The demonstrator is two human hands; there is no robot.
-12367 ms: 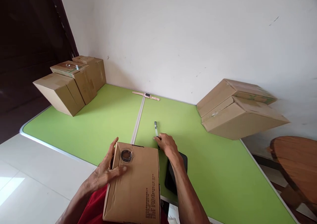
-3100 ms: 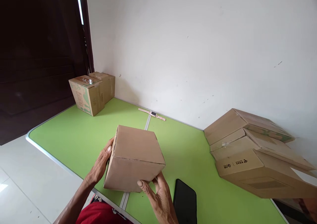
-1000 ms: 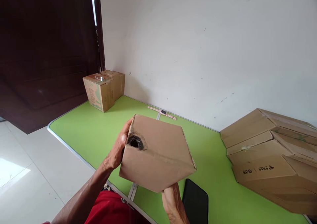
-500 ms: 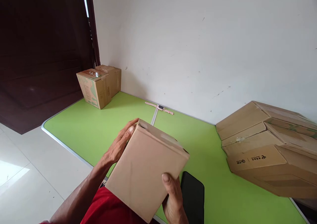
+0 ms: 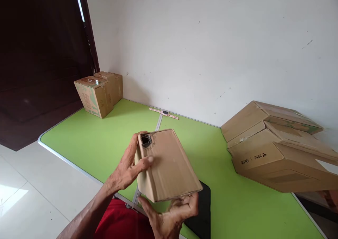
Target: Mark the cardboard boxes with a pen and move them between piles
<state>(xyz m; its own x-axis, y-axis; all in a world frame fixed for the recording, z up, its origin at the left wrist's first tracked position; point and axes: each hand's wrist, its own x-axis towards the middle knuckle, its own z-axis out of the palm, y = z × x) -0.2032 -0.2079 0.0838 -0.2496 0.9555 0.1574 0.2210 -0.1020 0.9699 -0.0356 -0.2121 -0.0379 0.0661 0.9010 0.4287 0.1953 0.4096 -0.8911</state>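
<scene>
A plain brown cardboard box [image 5: 169,165] is held in the air over the near edge of the green table [image 5: 100,140]. Its upper face carries a black scribbled circle near the far left corner. My left hand [image 5: 126,167] grips the box's left side, thumb lying on the top face. My right hand [image 5: 171,214] supports it from below, palm up, fingers curled round the near bottom edge. The box tilts with its near edge lower.
A black phone [image 5: 202,211] lies on the table under the box. Two small boxes [image 5: 99,93] stand at the far left corner. Larger stacked boxes [image 5: 269,151] lie at the right. A pink wristwatch [image 5: 164,113] rests by the white wall.
The box has been turned in my hands: half a second ago a plain face was toward me, now the face with the black scribble is up. My right hand has shifted underneath.
</scene>
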